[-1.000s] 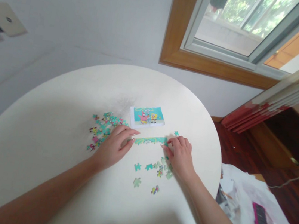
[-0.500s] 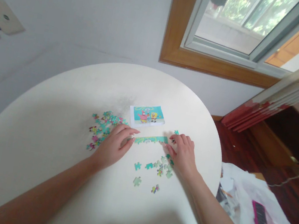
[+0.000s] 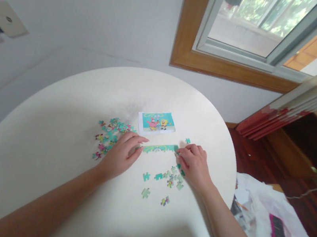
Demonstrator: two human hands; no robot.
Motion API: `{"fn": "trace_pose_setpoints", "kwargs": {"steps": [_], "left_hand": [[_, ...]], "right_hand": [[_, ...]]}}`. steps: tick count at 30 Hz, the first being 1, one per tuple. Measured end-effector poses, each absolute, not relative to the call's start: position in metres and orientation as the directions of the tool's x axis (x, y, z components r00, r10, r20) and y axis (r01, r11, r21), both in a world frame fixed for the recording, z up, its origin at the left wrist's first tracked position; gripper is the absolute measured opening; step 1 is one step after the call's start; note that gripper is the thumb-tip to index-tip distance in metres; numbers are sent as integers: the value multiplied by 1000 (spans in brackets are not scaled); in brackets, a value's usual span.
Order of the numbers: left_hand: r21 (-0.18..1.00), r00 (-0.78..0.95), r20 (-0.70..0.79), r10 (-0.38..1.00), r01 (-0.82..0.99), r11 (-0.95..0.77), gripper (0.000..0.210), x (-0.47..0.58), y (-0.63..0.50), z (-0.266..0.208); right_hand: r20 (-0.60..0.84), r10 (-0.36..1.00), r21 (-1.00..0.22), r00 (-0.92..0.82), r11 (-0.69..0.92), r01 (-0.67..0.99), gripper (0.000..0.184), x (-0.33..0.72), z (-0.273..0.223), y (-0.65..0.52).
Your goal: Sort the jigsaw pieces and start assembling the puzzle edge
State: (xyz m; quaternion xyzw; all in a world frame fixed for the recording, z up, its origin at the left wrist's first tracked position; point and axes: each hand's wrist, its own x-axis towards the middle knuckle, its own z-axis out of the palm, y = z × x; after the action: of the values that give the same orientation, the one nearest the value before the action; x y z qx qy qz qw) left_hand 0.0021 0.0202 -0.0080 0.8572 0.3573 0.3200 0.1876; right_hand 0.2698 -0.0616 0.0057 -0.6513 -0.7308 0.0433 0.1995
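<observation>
A narrow strip of joined jigsaw pieces (image 3: 160, 148), teal with yellow-green, lies across the white table. My left hand (image 3: 122, 152) rests at its left end, thumb and forefinger curved about that end and holding it. At the right end, my right hand (image 3: 194, 162) has its fingers pinched together on a jigsaw piece, mostly hidden by the fingertips. Just beyond the strip lies the reference picture (image 3: 157, 123), showing pink and yellow cartoon figures on teal. Loose puzzle pieces (image 3: 172, 174) lie below the strip, some partly under my right hand.
A heap of mixed puzzle pieces (image 3: 111, 131) sits left of the picture, partly behind my left hand. The round white table (image 3: 53, 138) stands near a wall and window. At right, a pink-edged phone (image 3: 279, 235) lies on white plastic.
My right hand's fingertips have closed in at the strip's right end, thumb and forefinger coming together. The left hand stays at the left end. The view has shifted slightly.
</observation>
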Motion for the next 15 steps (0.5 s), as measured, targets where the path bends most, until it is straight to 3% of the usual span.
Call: {"fn": "trace_pose_setpoints", "kwargs": {"steps": [15], "left_hand": [[560,539,411,735,487,-670,21,2,20,-6]], "right_hand": [[242,969,-370,-46,136,919,25,275,3,-62]]}}
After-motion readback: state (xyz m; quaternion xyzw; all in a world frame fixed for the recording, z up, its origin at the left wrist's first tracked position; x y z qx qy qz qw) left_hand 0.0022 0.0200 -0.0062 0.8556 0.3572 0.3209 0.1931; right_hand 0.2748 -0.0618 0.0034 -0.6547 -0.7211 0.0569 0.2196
